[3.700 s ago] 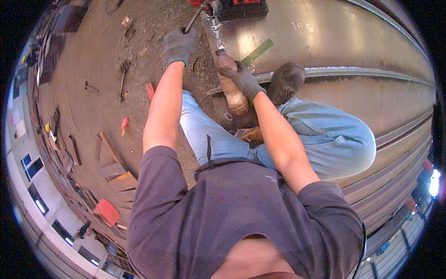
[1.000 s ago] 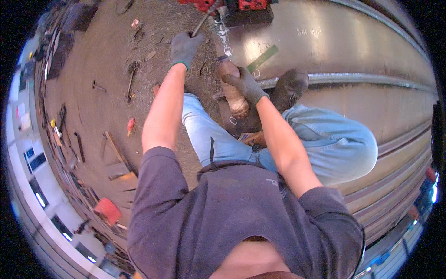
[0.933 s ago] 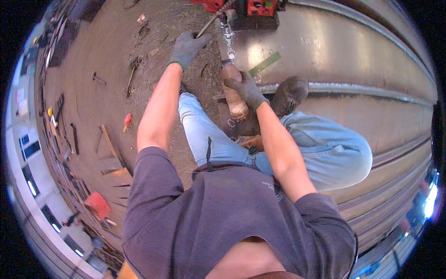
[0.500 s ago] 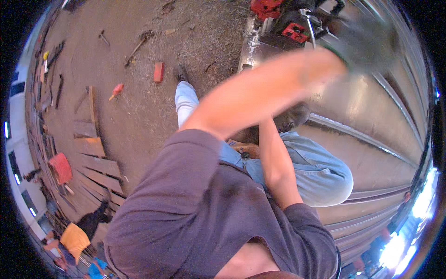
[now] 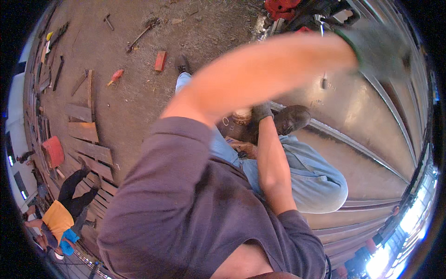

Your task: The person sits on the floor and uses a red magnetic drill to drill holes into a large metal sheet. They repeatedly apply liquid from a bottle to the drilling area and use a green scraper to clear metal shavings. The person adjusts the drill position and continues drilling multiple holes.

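Note:
My left arm crosses the view toward the upper right, and its dark gloved hand with a green cuff is blurred by motion above grey metal panels. What its fingers do cannot be made out. My right hand, in a grey glove, is low between my legs, partly hidden by the left forearm. Beside it sits a pale round thing with a brown rim; whether my right fingers grip it is hidden. The dark shoe of my bent right leg lies just to the right.
Red machinery stands at the top. On the dirt floor lie a red brick-shaped block, a hammer, a long-handled tool and a red-ended tool. Flat plates and a person in yellow are at left.
My left hand has moved farther right, still blurred. My right glove and the pale round thing have come into sight below the left forearm. The view has shifted, showing more of the person in yellow.

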Tool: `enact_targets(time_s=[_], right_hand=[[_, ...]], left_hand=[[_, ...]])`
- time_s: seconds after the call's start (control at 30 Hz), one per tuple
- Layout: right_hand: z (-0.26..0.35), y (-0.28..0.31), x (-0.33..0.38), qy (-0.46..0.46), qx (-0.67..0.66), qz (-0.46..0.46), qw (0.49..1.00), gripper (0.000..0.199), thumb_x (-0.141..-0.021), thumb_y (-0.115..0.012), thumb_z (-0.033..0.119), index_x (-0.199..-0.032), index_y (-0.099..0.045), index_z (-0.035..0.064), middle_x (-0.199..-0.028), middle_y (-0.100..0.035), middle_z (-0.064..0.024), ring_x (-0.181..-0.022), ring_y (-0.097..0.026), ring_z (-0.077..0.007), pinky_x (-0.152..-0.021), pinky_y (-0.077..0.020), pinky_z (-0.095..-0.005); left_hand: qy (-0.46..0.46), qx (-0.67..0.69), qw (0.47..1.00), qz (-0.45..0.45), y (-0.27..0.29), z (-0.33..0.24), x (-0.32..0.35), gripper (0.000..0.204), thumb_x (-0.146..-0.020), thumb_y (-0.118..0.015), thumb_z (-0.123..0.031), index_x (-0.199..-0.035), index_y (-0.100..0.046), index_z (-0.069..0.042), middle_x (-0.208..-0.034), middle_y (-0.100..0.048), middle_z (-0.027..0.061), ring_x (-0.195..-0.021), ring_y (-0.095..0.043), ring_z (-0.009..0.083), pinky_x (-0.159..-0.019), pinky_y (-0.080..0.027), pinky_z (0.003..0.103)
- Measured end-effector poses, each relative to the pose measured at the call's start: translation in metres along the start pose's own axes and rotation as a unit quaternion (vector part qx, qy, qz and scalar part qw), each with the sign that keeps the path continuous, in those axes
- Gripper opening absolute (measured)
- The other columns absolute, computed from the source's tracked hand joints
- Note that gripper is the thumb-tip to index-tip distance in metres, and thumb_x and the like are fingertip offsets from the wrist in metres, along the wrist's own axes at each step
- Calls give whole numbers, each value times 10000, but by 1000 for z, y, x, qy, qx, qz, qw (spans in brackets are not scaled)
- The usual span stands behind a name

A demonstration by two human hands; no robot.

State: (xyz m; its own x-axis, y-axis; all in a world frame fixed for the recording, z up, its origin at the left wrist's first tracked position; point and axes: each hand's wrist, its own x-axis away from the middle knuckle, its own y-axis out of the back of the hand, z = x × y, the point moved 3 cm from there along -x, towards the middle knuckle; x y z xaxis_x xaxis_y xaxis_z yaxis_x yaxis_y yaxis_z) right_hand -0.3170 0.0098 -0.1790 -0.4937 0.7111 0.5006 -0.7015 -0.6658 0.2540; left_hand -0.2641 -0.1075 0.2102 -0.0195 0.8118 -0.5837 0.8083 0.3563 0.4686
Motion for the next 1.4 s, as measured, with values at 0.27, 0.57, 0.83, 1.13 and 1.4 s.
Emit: enact_targets(time_s=[0.27,0.57,0.83,1.13,1.4], right_hand=[[31,-2,13,-39,-1,-17,999,880,-821,-765,500,-1460,-459,-22,-1351,-586,-230,-1231,-578,-336,-1052,-442,-420],[23,-1,9,-14,-38,-31,999,841,-832,-746,546,-1404,-508,-24,-1331,-622,-219,-1225,-600,-340,-1005,-471,-413],[16,0,3,-21,-127,-12,992,840,-824,-747,550,-1395,-534,-29,-1324,-633,-213,-1202,-614,-337,-1003,-472,-410],[17,-2,-5,-59,-203,23,977,870,-839,-709,633,-1388,-560,-25,-1358,-619,-201,-1202,-606,-313,-1020,-458,-400],[2,1,-20,-78,-253,57,963,869,-853,-700,595,-1422,-522,-38,-1309,-608,-179,-1124,-608,-281,-969,-478,-386]], left_hand=[[301,-285,908,56,170,124,154,419,-924,-687,-325,-1191,-616,-11,-941,-712,113,-823,-650,173,-796,-522,342],[278,-359,864,219,96,247,207,649,-934,-522,-628,-890,-733,-16,-878,-722,226,-882,-705,415,-812,-543,524],[371,-293,862,184,83,262,211,582,-873,-561,-577,-954,-762,-37,-990,-722,251,-948,-703,402,-874,-545,493],[350,-367,857,96,66,268,224,513,-868,-605,-522,-916,-759,-35,-943,-717,244,-924,-690,422,-838,-540,511],[367,-368,848,103,61,276,222,543,-883,-597,-542,-891,-752,-22,-923,-707,262,-920,-685,431,-824,-535,517]])
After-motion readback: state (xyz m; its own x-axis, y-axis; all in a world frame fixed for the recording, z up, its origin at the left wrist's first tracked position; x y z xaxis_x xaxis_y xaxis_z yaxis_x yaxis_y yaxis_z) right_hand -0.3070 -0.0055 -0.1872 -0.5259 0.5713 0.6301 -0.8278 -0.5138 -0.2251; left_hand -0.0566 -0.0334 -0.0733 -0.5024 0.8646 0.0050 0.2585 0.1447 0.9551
